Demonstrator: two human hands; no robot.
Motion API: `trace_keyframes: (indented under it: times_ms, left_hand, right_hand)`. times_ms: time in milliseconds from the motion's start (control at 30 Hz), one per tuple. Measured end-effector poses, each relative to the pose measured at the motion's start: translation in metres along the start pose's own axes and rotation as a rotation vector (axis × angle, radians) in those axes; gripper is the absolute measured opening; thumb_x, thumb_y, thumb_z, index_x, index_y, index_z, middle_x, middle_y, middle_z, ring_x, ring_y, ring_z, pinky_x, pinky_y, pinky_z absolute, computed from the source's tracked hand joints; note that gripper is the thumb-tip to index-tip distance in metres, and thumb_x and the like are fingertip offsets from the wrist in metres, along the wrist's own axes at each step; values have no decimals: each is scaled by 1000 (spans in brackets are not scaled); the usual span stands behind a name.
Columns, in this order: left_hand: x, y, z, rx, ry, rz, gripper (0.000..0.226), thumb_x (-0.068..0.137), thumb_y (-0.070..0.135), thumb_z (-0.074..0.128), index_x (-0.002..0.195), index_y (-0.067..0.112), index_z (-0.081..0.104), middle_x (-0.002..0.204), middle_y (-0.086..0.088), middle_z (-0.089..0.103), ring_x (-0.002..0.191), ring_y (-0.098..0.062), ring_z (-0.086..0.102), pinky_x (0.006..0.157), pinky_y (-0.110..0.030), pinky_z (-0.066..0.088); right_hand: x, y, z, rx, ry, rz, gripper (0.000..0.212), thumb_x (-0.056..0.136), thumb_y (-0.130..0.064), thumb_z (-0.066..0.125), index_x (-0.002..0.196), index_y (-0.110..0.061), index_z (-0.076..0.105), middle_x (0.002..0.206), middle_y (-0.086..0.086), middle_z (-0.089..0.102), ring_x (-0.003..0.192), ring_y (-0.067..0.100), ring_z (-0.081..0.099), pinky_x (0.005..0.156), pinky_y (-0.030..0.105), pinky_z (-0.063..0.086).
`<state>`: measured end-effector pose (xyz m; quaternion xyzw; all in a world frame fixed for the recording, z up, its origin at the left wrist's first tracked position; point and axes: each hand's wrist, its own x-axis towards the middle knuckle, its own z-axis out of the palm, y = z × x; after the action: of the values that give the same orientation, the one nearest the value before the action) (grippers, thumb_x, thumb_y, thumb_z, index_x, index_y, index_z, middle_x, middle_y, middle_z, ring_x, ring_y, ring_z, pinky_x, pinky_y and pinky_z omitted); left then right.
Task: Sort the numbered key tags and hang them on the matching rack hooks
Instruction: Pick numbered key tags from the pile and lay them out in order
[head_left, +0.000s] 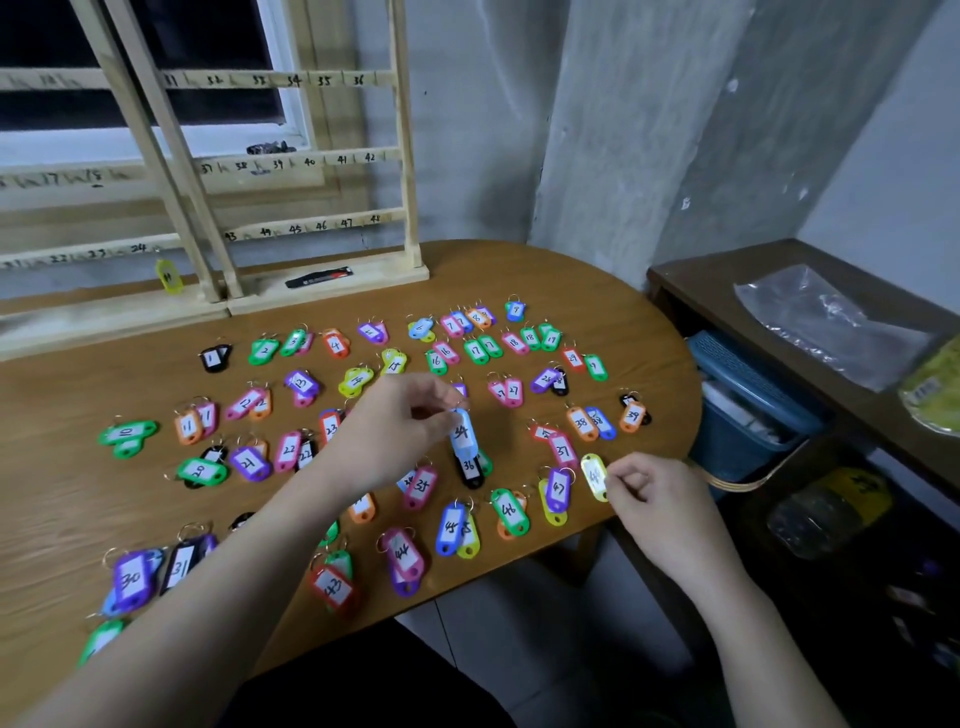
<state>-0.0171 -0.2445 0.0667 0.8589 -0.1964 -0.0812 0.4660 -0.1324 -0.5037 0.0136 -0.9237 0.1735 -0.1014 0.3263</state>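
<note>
Many coloured numbered key tags lie spread in rows on the round wooden table (519, 265). My left hand (400, 426) pinches the ring of a light blue tag marked 34 (462, 434), which hangs just above the table. My right hand (660, 499) pinches a yellow tag (594, 475) near the table's right edge, beside the purple tag 47 (559, 489). Two wooden racks (311, 156) with numbered rails stand at the back of the table. One yellow tag (169, 275) hangs low on the left rack.
A black pen-like object (319, 277) lies on the right rack's base. To the right stands a dark shelf unit (717, 270) holding a plastic bag (831, 322) and a blue basket (748, 395). A grey wall and a window are behind the racks.
</note>
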Motion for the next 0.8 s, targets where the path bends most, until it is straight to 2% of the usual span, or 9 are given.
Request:
trace_keyframes:
  times_ms: [67,167,300,367,500,600,733,800]
  left_hand:
    - [2,-4,-2,1,7,-2,5,95,13,69,93,16,71,85,9,74,84,-6,68,74,-21,52]
    - [3,-9,-7,7,19,10,4,95,12,69,93,14,71,84,10,73,77,3,65,68,-8,46]
    - [0,-15,-16,15,38,6,4,95,11,68,94,13,71,85,9,73,74,8,63,67,-5,44]
    - [-1,-19,-23,15,48,-7,4,95,11,68,95,13,71,85,9,73,74,7,63,66,-4,43]
    - [-7,-29,-37,6,71,-35,4,94,10,69,92,13,71,85,8,74,73,6,64,66,-7,45]
    - [-14,-37,-48,-12,94,-70,2,92,7,71,93,9,71,82,6,74,69,6,64,65,-7,44]
    - [-21,-46,-57,-5,107,-102,2,90,9,73,90,8,72,85,3,77,78,-1,70,71,-12,50]
    - [-24,-50,-57,28,93,-116,3,89,12,74,88,10,72,84,4,76,78,-1,69,72,-14,50]
  right_hand:
    - [1,-1,-1,-23,-23,-6,11,92,-20,72,83,-27,70,71,-13,69,71,5,67,67,34,60]
    - [4,-4,-3,-56,-46,-7,12,93,-23,71,82,-29,70,71,-13,69,71,4,67,65,33,59]
    - [5,-18,-6,-62,-13,-9,13,96,-28,67,83,-29,69,71,-13,68,80,10,67,68,39,60]
    - [6,-32,-5,-29,13,-39,15,96,-31,66,81,-30,68,69,-12,67,83,16,66,67,40,59]
    - [9,-62,3,2,20,-138,14,96,-26,66,83,-25,70,66,-11,67,65,4,65,57,31,56]
    - [14,-77,16,35,8,-205,15,94,-23,67,80,-27,70,66,-12,67,63,3,64,58,31,56]
    - [18,-89,38,37,-60,-244,15,94,-24,68,80,-29,70,64,-17,64,63,1,62,54,24,48]
    - [18,-92,48,39,-89,-253,14,94,-26,67,81,-30,69,65,-17,64,67,5,63,57,30,53]
